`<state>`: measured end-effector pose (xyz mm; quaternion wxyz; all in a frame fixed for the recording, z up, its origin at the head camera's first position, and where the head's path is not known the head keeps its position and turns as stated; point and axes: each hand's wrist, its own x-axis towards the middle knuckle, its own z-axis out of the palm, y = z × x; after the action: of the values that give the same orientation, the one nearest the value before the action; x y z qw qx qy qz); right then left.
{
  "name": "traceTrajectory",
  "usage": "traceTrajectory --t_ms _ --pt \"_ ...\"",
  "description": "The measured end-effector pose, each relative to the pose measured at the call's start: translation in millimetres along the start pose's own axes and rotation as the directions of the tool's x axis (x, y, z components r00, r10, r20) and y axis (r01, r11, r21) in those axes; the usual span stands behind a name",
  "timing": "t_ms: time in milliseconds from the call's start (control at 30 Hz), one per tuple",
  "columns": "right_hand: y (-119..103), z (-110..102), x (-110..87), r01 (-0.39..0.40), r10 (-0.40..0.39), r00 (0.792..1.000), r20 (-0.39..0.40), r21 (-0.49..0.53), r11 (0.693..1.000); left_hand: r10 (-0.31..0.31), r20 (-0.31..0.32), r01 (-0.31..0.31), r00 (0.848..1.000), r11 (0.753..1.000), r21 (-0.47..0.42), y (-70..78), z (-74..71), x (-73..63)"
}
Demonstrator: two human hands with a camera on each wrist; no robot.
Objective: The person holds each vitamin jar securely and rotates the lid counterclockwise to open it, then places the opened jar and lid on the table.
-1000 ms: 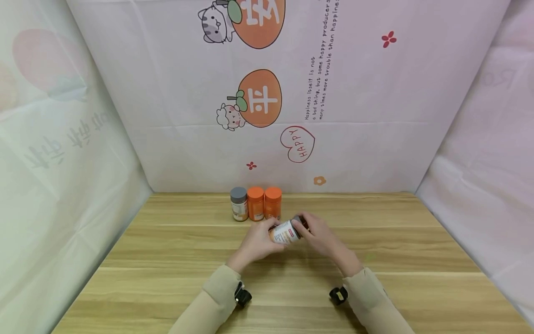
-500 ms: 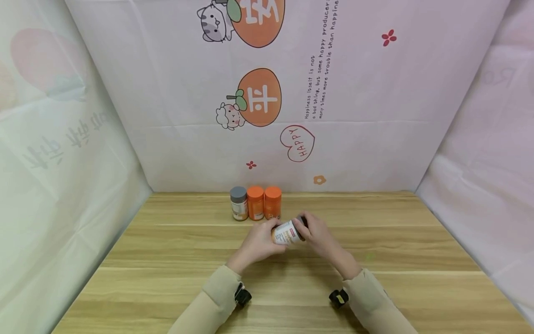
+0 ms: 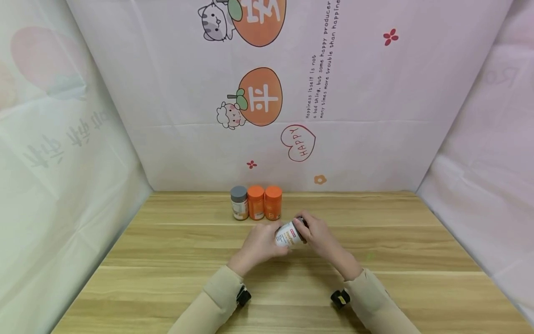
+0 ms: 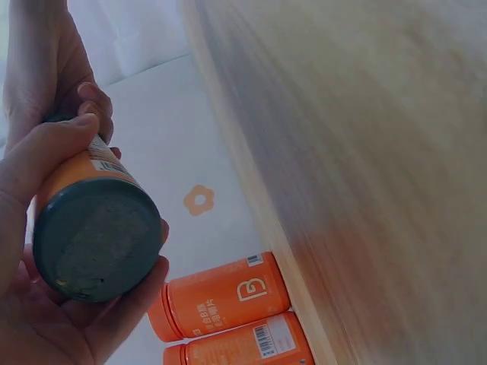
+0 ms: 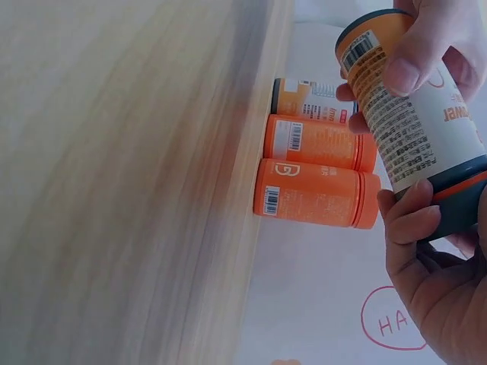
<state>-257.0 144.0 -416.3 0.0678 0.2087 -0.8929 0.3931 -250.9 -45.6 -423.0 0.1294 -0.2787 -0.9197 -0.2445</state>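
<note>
A supplement bottle (image 3: 287, 234) with a white and orange label is held tilted above the table between both hands. My left hand (image 3: 259, 243) grips its body near the base, thumb on one side and fingers round the other. In the left wrist view the dark base of the bottle (image 4: 99, 239) faces the camera. At the other end, my right hand (image 3: 317, 234) curls its fingers round the dark grey cap. The right wrist view shows an orange stripe at the cap of the bottle (image 5: 415, 125), with the right fingers over that end.
Against the back wall stand a grey-capped bottle (image 3: 239, 208) and, beside it, an orange bottle (image 3: 256, 204) and a second orange bottle (image 3: 273, 204), all upright in a row. A printed white cloth (image 3: 354, 153) hangs behind the wooden table (image 3: 167, 264).
The bottle has shifted slightly to the right and turned a little. My left hand has slid with it and hides more of its base end. The right hand stays at the cap.
</note>
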Motion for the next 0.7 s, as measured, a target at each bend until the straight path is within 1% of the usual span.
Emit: traceTrajectory --t_ms 100,200,400,567,700 --pt "1.0 -0.6 -0.8 0.02 -0.02 1.0 0.009 -0.027 0.999 0.032 -0.024 -0.032 0.999 0.999 0.029 -0.7 -0.3 -0.8" --pt "1.4 -1.1 -2.0 0.056 -0.055 0.998 0.012 -0.053 0.997 0.046 -0.035 -0.045 0.998 0.998 0.032 -2.5 -0.9 -1.0" --pt "-0.3 -2.2 -4.0 0.116 -0.117 0.993 0.001 -0.084 0.99 0.057 -0.017 -0.057 0.998 0.998 0.01 -5.2 -4.1 -1.3" --pt "-1.2 -2.0 -4.6 0.132 -0.133 0.991 -0.004 -0.104 0.986 0.052 -0.005 -0.052 0.999 0.998 -0.021 -5.6 -6.4 -2.1" --pt "-1.6 -0.9 -5.2 0.125 -0.127 0.992 -0.009 -0.111 0.986 0.052 -0.006 -0.052 0.999 0.998 -0.04 -6.5 -7.2 -2.8"
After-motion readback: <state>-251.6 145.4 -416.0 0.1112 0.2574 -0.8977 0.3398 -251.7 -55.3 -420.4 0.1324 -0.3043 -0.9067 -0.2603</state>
